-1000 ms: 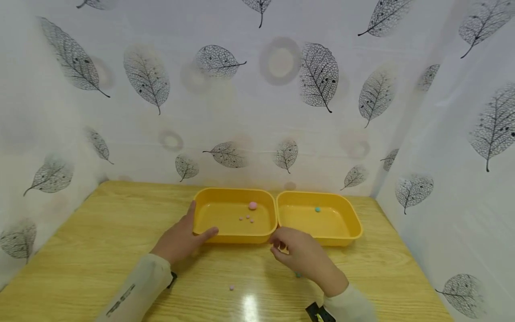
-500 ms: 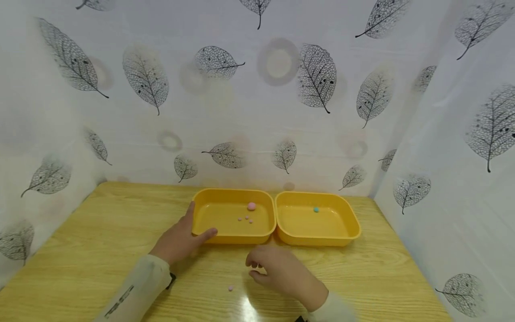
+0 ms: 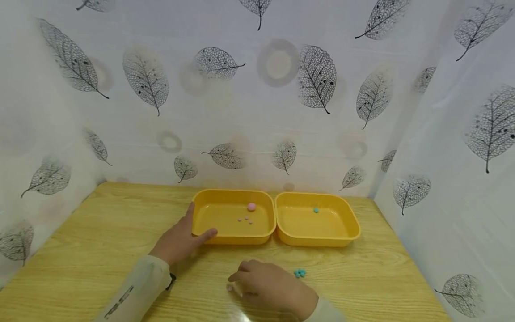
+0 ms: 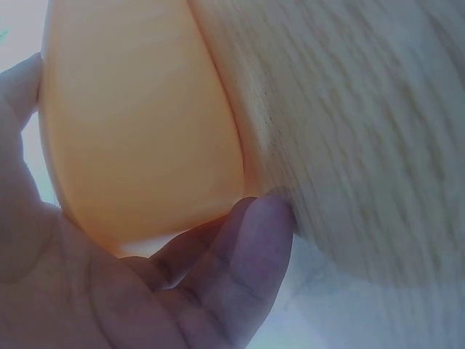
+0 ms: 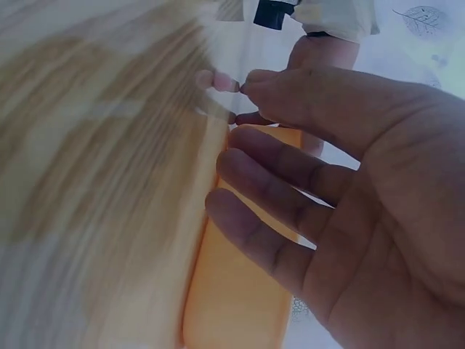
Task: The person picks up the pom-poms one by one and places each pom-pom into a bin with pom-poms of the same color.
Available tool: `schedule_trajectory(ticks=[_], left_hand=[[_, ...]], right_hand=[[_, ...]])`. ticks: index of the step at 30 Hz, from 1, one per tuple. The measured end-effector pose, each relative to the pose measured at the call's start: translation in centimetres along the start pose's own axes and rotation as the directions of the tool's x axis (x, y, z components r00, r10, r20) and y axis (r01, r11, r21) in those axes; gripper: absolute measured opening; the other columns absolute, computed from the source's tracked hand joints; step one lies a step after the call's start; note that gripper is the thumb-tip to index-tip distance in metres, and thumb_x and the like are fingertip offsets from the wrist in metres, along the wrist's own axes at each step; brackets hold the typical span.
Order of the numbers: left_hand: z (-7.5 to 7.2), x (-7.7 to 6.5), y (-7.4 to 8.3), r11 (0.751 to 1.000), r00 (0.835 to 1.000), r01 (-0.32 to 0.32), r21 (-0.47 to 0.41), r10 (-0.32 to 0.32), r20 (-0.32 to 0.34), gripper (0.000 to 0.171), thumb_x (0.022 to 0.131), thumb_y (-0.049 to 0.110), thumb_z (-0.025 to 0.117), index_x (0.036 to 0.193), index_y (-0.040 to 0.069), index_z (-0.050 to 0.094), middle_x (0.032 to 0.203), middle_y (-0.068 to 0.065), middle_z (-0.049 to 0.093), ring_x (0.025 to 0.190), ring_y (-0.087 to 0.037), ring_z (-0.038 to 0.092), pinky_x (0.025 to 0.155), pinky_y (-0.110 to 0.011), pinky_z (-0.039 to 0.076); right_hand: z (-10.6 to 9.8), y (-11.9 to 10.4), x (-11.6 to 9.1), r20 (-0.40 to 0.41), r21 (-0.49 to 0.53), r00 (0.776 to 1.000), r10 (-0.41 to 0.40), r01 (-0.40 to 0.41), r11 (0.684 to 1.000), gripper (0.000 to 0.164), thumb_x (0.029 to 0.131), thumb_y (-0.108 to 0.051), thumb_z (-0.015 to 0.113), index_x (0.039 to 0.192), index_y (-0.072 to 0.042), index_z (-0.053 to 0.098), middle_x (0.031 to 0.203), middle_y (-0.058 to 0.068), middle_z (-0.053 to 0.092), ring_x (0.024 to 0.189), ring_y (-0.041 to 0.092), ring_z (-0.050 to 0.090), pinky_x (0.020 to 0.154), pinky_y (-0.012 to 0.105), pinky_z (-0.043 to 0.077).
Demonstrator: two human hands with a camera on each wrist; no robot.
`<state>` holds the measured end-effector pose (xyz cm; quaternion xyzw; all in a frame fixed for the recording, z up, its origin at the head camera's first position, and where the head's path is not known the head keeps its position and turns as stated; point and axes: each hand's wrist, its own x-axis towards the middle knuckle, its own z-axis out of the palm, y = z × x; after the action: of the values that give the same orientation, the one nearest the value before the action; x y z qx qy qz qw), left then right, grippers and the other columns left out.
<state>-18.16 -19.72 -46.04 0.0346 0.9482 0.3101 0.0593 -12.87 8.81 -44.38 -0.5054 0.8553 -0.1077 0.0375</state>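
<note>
My left hand (image 3: pixel 179 239) grips the left end of a yellow tray (image 3: pixel 233 239), thumb over its front rim, fingers along its side. In the left wrist view the tray's smooth wall (image 4: pixel 145 131) lies between thumb and curled fingers. Inside it are one larger pink ball (image 3: pixel 251 206) and several tiny pink beads (image 3: pixel 246 218). My right hand (image 3: pixel 277 286) is low over the table, palm down, with thumb and fingers parted. Just off its fingertips lies a small pink bead (image 3: pixel 230 288); the right wrist view shows this pink bead (image 5: pixel 224 82) close to the thumb tip.
A second yellow tray (image 3: pixel 318 241) stands against the first on the right, with a teal bead (image 3: pixel 316 209) in it. A cluster of several teal beads (image 3: pixel 299 273) lies on the wooden table (image 3: pixel 100 232) behind my right hand. Leaf-patterned cloth (image 3: pixel 241 112) surrounds the table.
My right hand has moved left and toward the front, from the trays to the pink bead, uncovering the teal beads. My left hand has stayed on the left tray.
</note>
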Motion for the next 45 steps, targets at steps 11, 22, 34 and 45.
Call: schedule_trajectory(ticks=[11,22,34,45], left_hand=[[-0.2,-0.1,0.1,1.000,1.000,0.008,-0.002,-0.008,0.007,0.122,0.091,0.080,0.052,0.165,0.006,-0.010,0.166,-0.030,0.018,0.148,-0.053,0.028,0.116,-0.065,0.031],[0.0,0.1,-0.1,1.000,1.000,0.011,-0.002,-0.011,0.001,0.123,0.090,0.081,0.052,0.165,0.006,-0.009,0.166,-0.029,0.019,0.148,-0.053,0.030,0.116,-0.065,0.032],[0.1,0.1,-0.1,1.000,1.000,-0.002,-0.002,0.002,-0.008,0.123,0.090,0.081,0.053,0.165,0.005,-0.008,0.166,-0.029,0.021,0.147,-0.053,0.032,0.115,-0.065,0.034],[0.1,0.0,-0.1,1.000,1.000,-0.009,-0.006,0.008,-0.010,0.122,0.091,0.080,0.053,0.165,0.005,-0.009,0.166,-0.029,0.020,0.147,-0.053,0.030,0.115,-0.065,0.033]], right_hand=[[1.3,-0.3,0.6,0.019,0.004,0.999,-0.041,0.041,0.999,0.019,0.097,-0.023,0.072,0.116,-0.027,0.072,0.085,-0.018,0.047,0.075,-0.005,0.041,0.065,0.008,0.034],[1.7,-0.6,0.6,-0.038,-0.044,0.999,-0.020,0.018,0.999,0.006,0.098,-0.021,0.071,0.096,-0.027,0.072,0.083,-0.019,0.051,0.073,-0.007,0.042,0.063,0.007,0.034],[1.8,-0.5,0.6,-0.032,-0.053,0.999,-0.005,0.003,0.999,0.010,0.098,-0.022,0.071,0.091,-0.030,0.071,0.081,-0.021,0.052,0.073,-0.009,0.044,0.064,0.005,0.035],[1.0,-0.5,0.6,-0.008,-0.035,0.999,0.043,-0.043,0.998,0.012,0.100,-0.023,0.069,0.089,-0.028,0.071,0.079,-0.021,0.051,0.069,-0.007,0.042,0.062,0.008,0.036]])
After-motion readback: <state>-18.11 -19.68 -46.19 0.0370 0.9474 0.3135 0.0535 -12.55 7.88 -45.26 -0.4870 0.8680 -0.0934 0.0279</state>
